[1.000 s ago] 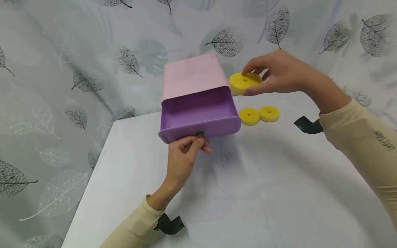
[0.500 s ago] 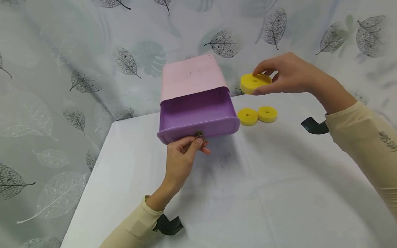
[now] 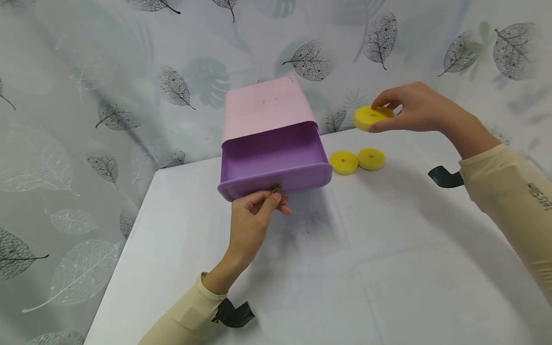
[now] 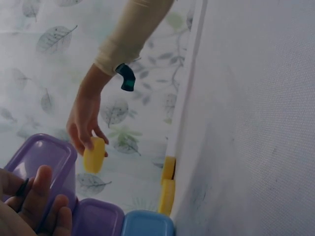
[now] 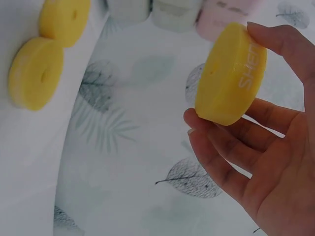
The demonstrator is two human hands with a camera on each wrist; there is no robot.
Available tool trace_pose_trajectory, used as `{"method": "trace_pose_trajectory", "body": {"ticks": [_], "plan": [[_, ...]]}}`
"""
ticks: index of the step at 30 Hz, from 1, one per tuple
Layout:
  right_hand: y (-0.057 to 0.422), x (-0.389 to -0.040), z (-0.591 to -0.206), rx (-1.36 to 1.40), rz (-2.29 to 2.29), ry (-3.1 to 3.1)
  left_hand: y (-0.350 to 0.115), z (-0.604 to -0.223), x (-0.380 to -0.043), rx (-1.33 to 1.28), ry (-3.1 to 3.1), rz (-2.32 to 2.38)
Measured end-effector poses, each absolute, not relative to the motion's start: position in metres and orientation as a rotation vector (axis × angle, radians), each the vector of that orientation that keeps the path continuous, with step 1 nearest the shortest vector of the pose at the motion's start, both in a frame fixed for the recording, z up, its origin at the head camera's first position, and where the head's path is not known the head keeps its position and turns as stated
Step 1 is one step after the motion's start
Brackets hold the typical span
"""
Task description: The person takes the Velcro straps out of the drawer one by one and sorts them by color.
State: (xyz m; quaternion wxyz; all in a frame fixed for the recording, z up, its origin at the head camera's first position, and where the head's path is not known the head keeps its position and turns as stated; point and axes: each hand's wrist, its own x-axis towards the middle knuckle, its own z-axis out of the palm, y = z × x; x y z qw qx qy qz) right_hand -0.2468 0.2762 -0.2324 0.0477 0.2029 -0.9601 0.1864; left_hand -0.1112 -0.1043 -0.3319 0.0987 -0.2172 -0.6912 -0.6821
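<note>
Three yellow discs with centre holes in view; two on the tabletop (image 3: 388,268), one in the air. Held disc (image 3: 366,118) is off the surface by the far edge, right of the pink drawer cabinet (image 3: 269,105). Right hand (image 3: 417,109) pinches it at the rim, thumb opposing the fingers; pale lettering shows on the rim in the right wrist view.

Left hand (image 3: 251,224) pinches the ring pull (image 3: 278,191) on the purple drawer (image 3: 304,177), which stands partly out of the cabinet. Hands well apart from each other. Left wrist view shows a second purple drawer front (image 4: 98,219) and a blue one (image 4: 147,225) below it.

Other two discs, left one (image 3: 343,163) and right one (image 3: 371,159), lie flat near the far edge just right of the cabinet, side by side, touching or nearly so.

Handling, my read: disc probably light, holds its shape, low breakage risk. Can't tell if it's foam or hard plastic, so squeeze gently. Rim is thick enough for a thumb-and-fingers pinch; take it on opposite sides, hole left free. Smooth-looking rim might slip if pinched off-centre. Drawer: likely thin, stiff plastic; ring is the hold point, pull straight.
</note>
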Motion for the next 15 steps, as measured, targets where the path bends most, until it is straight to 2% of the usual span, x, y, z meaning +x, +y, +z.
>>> {"method": "trace_pose_trajectory", "body": {"ticks": [15], "plan": [[0.312,-0.267,-0.263,0.438,0.523,-3.063,-0.105,-0.332,-0.111,-0.648,-2.037,-2.036]]}}
